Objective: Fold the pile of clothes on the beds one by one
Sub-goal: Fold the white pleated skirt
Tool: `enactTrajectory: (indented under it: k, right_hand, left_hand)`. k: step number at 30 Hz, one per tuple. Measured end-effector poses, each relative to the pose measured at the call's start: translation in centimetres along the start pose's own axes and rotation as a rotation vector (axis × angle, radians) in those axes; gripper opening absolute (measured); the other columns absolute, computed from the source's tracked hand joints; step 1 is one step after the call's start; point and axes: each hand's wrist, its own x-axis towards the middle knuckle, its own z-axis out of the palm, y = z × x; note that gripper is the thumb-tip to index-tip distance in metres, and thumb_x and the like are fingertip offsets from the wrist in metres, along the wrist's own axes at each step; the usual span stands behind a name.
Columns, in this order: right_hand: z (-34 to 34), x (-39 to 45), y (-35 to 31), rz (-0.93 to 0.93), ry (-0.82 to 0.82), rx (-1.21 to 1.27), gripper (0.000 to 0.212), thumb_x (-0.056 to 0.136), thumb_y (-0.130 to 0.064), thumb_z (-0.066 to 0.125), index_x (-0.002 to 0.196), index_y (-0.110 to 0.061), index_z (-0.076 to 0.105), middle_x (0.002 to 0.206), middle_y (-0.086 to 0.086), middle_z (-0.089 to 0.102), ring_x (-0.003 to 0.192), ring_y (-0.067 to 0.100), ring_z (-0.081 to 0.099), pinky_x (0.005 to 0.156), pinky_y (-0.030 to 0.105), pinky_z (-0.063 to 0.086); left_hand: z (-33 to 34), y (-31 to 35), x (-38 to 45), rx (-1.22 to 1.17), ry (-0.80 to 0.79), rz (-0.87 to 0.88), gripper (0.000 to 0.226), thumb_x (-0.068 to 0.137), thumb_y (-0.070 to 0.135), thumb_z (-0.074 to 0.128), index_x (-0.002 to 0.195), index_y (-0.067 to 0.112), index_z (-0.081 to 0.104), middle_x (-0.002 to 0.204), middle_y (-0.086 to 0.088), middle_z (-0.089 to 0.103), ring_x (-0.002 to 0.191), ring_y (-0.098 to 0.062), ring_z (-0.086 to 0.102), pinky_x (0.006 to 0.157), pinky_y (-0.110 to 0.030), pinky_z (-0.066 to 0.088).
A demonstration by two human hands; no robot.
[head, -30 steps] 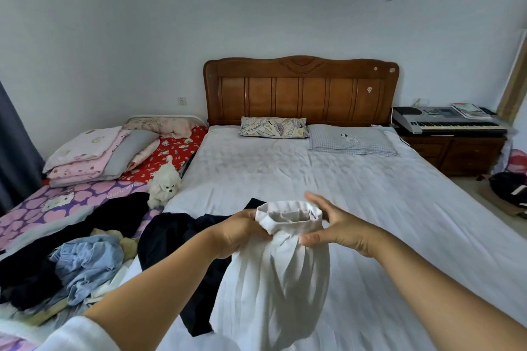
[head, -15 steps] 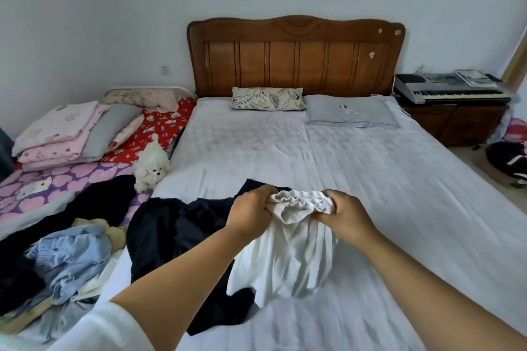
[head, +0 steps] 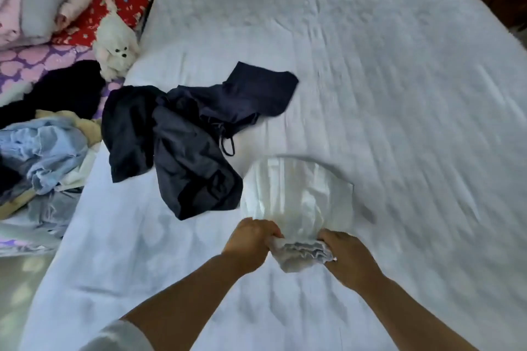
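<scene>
Left hand point(head: 251, 239): grips the skirt's gathered waistband, lower centre.
Right hand point(head: 346, 255): grips its other side.
White skirt point(head: 296, 194): fanned over the bed point(head: 399, 122).
Dark clothes point(head: 188, 134): centre left.

a white pleated skirt point(head: 296, 194) fans out flat on the pale bed point(head: 399, 122), its gathered waistband nearest the viewer. dark navy clothes point(head: 188, 134) lie crumpled just left of it. more clothes point(head: 42, 151) are heaped at the far left.
</scene>
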Motion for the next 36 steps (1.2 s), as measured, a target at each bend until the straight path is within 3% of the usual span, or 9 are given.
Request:
enactTrajectory:
  k: [4, 8, 13, 15, 17, 23, 26, 32, 36]
  right_hand:
    - [6.7, -4.4, 3.0, 0.012, -0.195, -0.079, 0.018, 0.088, -0.021, 0.053, 0.106, -0.023, 0.055, 0.096, -0.006, 0.062, 0.095, 0.014, 0.058, 0.071, 0.021, 0.035]
    - [8.6, -6.6, 4.5, -0.009, -0.282, -0.053, 0.014, 0.076, -0.021, 0.055, 0.089, -0.027, 0.055, 0.08, -0.015, 0.053, 0.09, 0.008, 0.055, 0.077, 0.022, 0.032]
    - [9.4, -6.1, 5.1, -0.119, 0.02, -0.041, 0.045, 0.079, -0.045, 0.048, 0.117, -0.025, 0.06, 0.129, -0.004, 0.054, 0.124, 0.02, 0.049, 0.097, 0.031, 0.034]
    - [10.5, -5.4, 5.9, -0.141, -0.053, -0.116, 0.071, 0.081, -0.063, 0.042, 0.146, -0.037, 0.028, 0.16, -0.001, 0.009, 0.147, 0.023, 0.006, 0.113, 0.039, 0.016]
    - [12.3, -5.1, 7.8, -0.156, -0.251, -0.181, 0.099, 0.072, -0.077, 0.044, 0.145, -0.044, -0.015, 0.151, -0.008, -0.036, 0.139, 0.017, -0.034, 0.115, 0.038, -0.014]
    - [15.3, -4.5, 11.8, -0.269, -0.4, -0.378, 0.137, 0.055, -0.067, 0.073, 0.14, -0.041, -0.031, 0.149, -0.001, -0.04, 0.137, 0.031, -0.037, 0.107, 0.058, -0.024]
    - [14.5, -3.9, 11.5, -0.281, -0.356, -0.388, 0.111, 0.058, -0.063, 0.074, 0.149, -0.04, 0.015, 0.159, 0.006, 0.004, 0.143, 0.043, 0.006, 0.109, 0.066, 0.015]
    - [13.2, -4.2, 11.9, -0.257, -0.387, -0.223, 0.064, 0.097, -0.05, 0.033, 0.131, -0.059, -0.02, 0.146, -0.023, -0.03, 0.137, 0.015, -0.035, 0.113, 0.042, -0.021]
    - [10.3, -3.8, 10.6, -0.066, -0.371, 0.214, 0.036, 0.097, -0.045, 0.043, 0.13, -0.056, 0.035, 0.139, -0.027, 0.039, 0.137, 0.0, 0.029, 0.11, 0.017, 0.014]
  left_hand:
    - [5.7, -2.8, -2.8, 0.002, -0.348, -0.14, 0.042, 0.09, 0.003, 0.039, 0.107, 0.032, 0.063, 0.12, 0.011, 0.06, 0.114, -0.012, 0.052, 0.091, -0.019, 0.038]
    - [7.6, -2.5, -2.9, -0.114, -0.149, -0.183, 0.033, 0.095, 0.012, 0.043, 0.113, 0.031, 0.062, 0.129, 0.017, 0.055, 0.12, -0.004, 0.049, 0.093, -0.012, 0.033]
    - [11.7, -0.4, -0.8, 0.016, -0.021, 0.155, 0.038, 0.098, 0.017, 0.043, 0.136, 0.023, 0.051, 0.154, 0.005, 0.029, 0.146, -0.015, 0.016, 0.116, -0.025, 0.014]
    - [14.3, -0.2, -0.2, 0.206, -0.081, 0.217, 0.048, 0.101, 0.03, 0.034, 0.148, 0.029, 0.027, 0.159, 0.004, -0.002, 0.146, -0.021, -0.01, 0.117, -0.037, -0.006]
    - [16.7, -0.8, 0.2, 0.422, -0.176, 0.199, 0.056, 0.1, 0.046, 0.02, 0.15, 0.037, -0.004, 0.15, 0.006, -0.032, 0.138, -0.026, -0.033, 0.111, -0.048, -0.021]
    - [20.4, -4.1, 1.4, 0.492, -0.409, 0.085, 0.061, 0.091, 0.065, 0.011, 0.128, 0.054, -0.037, 0.135, 0.014, -0.054, 0.126, -0.025, -0.051, 0.097, -0.061, -0.032]
    - [19.7, -4.7, 1.4, 0.393, -0.393, 0.15, 0.06, 0.091, 0.067, 0.013, 0.132, 0.056, -0.028, 0.142, 0.018, -0.046, 0.127, -0.016, -0.05, 0.096, -0.053, -0.038]
    - [15.0, -5.4, -0.6, -0.121, -0.431, 0.123, 0.061, 0.085, 0.074, 0.017, 0.139, 0.047, 0.021, 0.156, 0.019, 0.001, 0.143, 0.001, -0.013, 0.116, -0.035, -0.016]
    - [12.8, -5.4, -2.8, -0.198, -0.366, 0.058, 0.093, 0.057, 0.085, 0.053, 0.138, 0.049, 0.025, 0.138, 0.024, 0.041, 0.124, 0.005, 0.04, 0.105, -0.013, 0.027]
